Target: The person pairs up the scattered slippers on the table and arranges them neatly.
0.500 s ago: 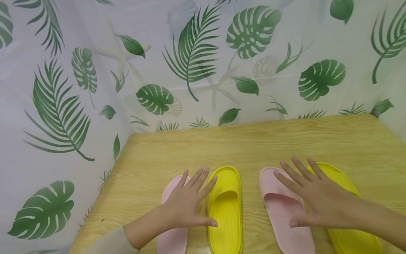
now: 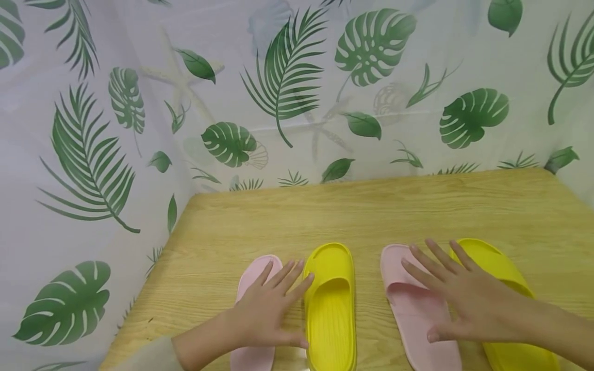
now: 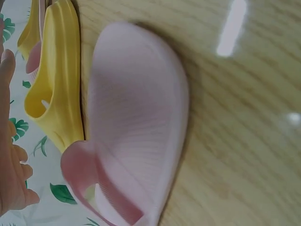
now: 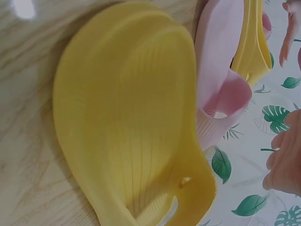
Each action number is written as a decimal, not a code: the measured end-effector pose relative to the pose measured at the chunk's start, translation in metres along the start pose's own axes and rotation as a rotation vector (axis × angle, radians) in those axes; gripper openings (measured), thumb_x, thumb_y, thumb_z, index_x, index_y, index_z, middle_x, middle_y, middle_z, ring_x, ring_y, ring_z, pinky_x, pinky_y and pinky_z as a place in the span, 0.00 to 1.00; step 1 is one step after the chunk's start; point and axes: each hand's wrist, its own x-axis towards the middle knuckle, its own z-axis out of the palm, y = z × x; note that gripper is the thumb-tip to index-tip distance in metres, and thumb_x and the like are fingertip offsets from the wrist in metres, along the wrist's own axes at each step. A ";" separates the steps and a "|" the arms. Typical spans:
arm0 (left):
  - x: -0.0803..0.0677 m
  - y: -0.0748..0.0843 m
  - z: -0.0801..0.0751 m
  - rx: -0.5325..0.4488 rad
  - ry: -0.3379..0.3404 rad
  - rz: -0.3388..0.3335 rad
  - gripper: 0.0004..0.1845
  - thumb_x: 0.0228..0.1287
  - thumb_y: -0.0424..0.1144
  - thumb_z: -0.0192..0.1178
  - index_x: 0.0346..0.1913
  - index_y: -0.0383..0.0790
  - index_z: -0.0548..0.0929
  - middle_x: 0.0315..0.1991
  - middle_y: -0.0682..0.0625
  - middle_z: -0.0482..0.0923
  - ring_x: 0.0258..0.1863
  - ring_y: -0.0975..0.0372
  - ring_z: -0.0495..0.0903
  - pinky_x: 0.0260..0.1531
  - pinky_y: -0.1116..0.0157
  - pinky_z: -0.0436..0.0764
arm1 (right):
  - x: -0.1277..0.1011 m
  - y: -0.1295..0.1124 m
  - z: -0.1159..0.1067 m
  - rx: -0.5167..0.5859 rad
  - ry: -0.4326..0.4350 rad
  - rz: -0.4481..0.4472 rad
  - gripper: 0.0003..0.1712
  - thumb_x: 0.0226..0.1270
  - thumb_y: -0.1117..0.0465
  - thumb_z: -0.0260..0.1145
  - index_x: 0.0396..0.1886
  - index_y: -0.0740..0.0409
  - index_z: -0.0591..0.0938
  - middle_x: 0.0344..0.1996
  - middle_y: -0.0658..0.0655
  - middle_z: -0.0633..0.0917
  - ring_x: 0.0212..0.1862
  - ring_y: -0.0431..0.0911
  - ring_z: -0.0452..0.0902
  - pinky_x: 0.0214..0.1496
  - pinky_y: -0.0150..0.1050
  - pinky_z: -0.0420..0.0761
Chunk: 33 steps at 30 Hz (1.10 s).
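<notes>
Four slippers would be several: a pink slipper (image 2: 252,355) lies at the left, and beside it a yellow slipper (image 2: 330,319). To the right are a second pink slipper (image 2: 424,319) and a second yellow slipper (image 2: 487,257), angled outward. My left hand (image 2: 269,309) hovers over the left pink slipper with fingers spread, its fingertips overlapping the yellow one's edge. Over the right pair, my right hand (image 2: 468,293) is also spread, palm down and holding nothing. Both wrist views show the hands raised above the slippers, the left pink slipper (image 3: 136,103) and right yellow slipper (image 4: 127,113) nearest.
The slippers lie on a wood-grain table (image 2: 371,211). Behind it and along the left hangs a white sheet (image 2: 297,159) printed with green leaves.
My left hand has shifted slightly down and to the left. The right hand has dipped a little. The slippers stay where they were.
</notes>
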 end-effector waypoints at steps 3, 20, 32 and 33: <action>-0.004 0.001 0.002 -0.003 0.000 -0.009 0.57 0.51 0.80 0.42 0.75 0.45 0.48 0.75 0.42 0.43 0.74 0.50 0.48 0.67 0.41 0.52 | -0.001 -0.001 0.002 0.018 -0.009 0.001 0.60 0.50 0.25 0.59 0.76 0.52 0.52 0.76 0.53 0.40 0.75 0.48 0.23 0.71 0.45 0.19; -0.025 -0.005 0.021 0.030 0.121 0.060 0.57 0.49 0.78 0.49 0.73 0.40 0.56 0.73 0.40 0.54 0.71 0.49 0.57 0.63 0.44 0.63 | -0.007 -0.009 0.010 0.068 -0.004 -0.080 0.57 0.55 0.24 0.53 0.74 0.57 0.56 0.74 0.59 0.53 0.76 0.50 0.34 0.73 0.42 0.23; -0.040 -0.006 0.031 0.087 0.155 0.121 0.55 0.53 0.80 0.37 0.73 0.42 0.56 0.72 0.41 0.57 0.70 0.50 0.59 0.63 0.47 0.64 | -0.009 -0.020 0.012 0.120 0.027 -0.154 0.51 0.61 0.27 0.50 0.72 0.59 0.60 0.72 0.58 0.60 0.75 0.54 0.43 0.74 0.43 0.26; -0.041 -0.007 0.032 0.090 0.163 0.131 0.54 0.53 0.80 0.35 0.73 0.42 0.57 0.72 0.41 0.58 0.70 0.50 0.59 0.63 0.48 0.63 | -0.009 -0.021 0.013 0.133 0.039 -0.169 0.51 0.62 0.27 0.48 0.72 0.60 0.61 0.71 0.59 0.61 0.74 0.55 0.45 0.74 0.44 0.26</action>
